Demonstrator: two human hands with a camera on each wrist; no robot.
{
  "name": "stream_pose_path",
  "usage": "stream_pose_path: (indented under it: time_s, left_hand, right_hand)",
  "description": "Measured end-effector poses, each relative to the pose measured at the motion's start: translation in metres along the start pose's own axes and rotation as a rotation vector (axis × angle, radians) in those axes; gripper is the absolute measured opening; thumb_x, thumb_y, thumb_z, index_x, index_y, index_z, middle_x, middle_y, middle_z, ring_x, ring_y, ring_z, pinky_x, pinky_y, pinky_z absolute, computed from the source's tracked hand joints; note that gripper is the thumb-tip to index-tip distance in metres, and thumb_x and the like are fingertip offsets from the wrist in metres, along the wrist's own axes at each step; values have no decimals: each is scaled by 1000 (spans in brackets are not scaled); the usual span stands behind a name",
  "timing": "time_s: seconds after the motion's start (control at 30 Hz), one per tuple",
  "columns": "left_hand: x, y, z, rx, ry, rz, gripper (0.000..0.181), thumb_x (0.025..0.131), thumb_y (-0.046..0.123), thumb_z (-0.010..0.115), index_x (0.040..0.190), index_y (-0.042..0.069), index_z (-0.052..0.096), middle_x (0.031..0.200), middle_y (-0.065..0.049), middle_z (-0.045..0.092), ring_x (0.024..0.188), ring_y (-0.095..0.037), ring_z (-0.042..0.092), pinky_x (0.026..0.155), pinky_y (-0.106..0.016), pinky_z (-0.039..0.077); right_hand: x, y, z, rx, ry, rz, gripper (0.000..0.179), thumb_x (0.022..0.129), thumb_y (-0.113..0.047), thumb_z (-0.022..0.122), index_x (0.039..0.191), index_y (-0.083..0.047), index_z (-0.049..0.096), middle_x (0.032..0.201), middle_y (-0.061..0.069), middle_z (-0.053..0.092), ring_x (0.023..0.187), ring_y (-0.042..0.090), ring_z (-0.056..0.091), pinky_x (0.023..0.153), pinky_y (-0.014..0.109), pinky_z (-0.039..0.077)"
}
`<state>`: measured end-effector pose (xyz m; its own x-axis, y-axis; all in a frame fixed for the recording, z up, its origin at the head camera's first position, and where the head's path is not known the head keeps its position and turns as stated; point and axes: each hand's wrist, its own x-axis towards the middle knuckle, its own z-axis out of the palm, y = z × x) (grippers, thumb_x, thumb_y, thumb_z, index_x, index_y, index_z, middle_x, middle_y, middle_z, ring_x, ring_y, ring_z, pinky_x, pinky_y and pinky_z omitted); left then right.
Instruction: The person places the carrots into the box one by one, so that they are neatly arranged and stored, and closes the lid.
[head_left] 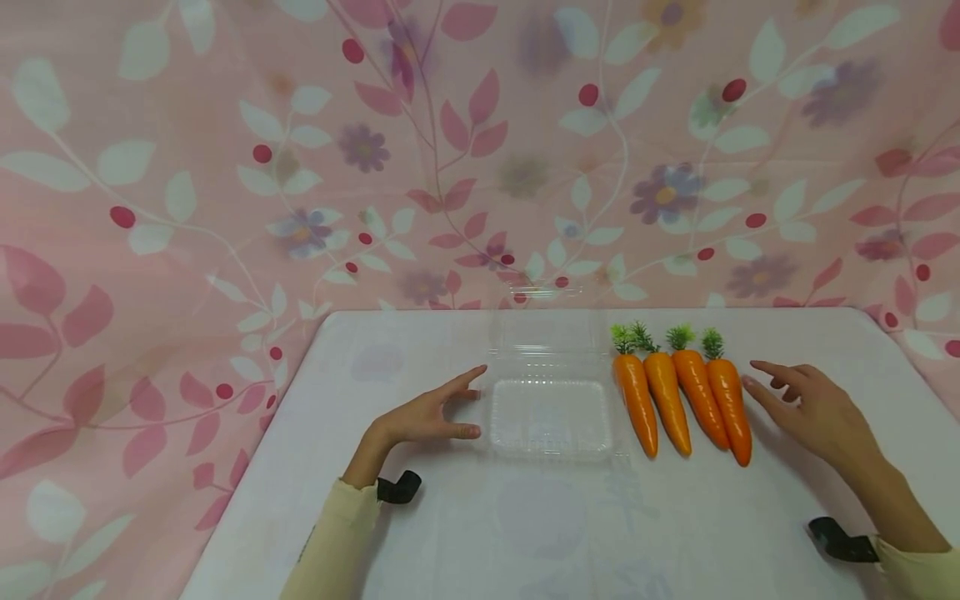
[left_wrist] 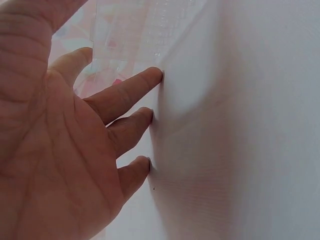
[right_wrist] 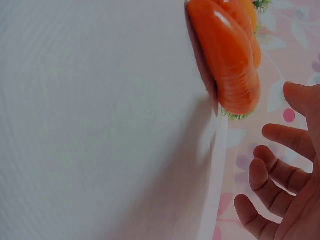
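A clear plastic clamshell box (head_left: pixel 551 417) lies with its lid raised at the back, in the middle of the table. To its left is my left hand (head_left: pixel 431 412), fingers and thumb spread toward the box's side and holding nothing. In the left wrist view several fingertips of that hand (left_wrist: pixel 55 125) rest on the white surface, with the clear lid (left_wrist: pixel 130 30) beyond. Several orange carrots (head_left: pixel 677 404) with green tops lie side by side right of the box. My right hand (head_left: pixel 817 412) hovers just right of the outermost carrot (right_wrist: pixel 225 55), fingers loosely bent around nothing.
A white cloth (head_left: pixel 540 533) covers the table. Behind and to the left hangs a pink floral curtain (head_left: pixel 450 150). Black wrist mounts (head_left: pixel 840 542) sit at both cream sleeves. The carrot tops point toward the table's back edge.
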<state>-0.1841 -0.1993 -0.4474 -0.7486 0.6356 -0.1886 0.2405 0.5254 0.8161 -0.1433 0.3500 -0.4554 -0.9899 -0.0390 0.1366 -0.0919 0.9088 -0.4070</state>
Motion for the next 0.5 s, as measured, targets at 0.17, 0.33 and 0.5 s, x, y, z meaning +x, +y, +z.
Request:
stream_pose_path:
  time_s: [0.17, 0.33, 0.5]
  left_hand:
    - [-1, 0, 0, -17, 4, 5, 96, 85, 31, 79, 158, 35, 17, 154, -8, 38, 143, -25, 31, 112, -64, 18]
    - [1, -2, 0, -14, 6, -4, 95, 85, 34, 79, 158, 35, 18, 153, -9, 39, 144, -25, 30, 111, -65, 18]
    - [-6, 19, -2, -26, -1, -14, 93, 86, 32, 79, 158, 32, 19, 152, -14, 40, 144, -30, 28, 111, -65, 17]
  right_hand:
    - [0, -7, 1, 13, 20, 29, 62, 90, -48, 68, 127, 1, 62, 96, 20, 58, 78, 29, 52, 53, 29, 41]
    - [-1, -13, 2, 27, -5, 72, 67, 90, -54, 66, 126, 2, 62, 95, 18, 59, 77, 28, 52, 53, 29, 40]
    - [-3, -17, 4, 42, -39, 129, 72, 90, -59, 63, 124, 4, 63, 92, 18, 59, 76, 29, 52, 51, 29, 41]
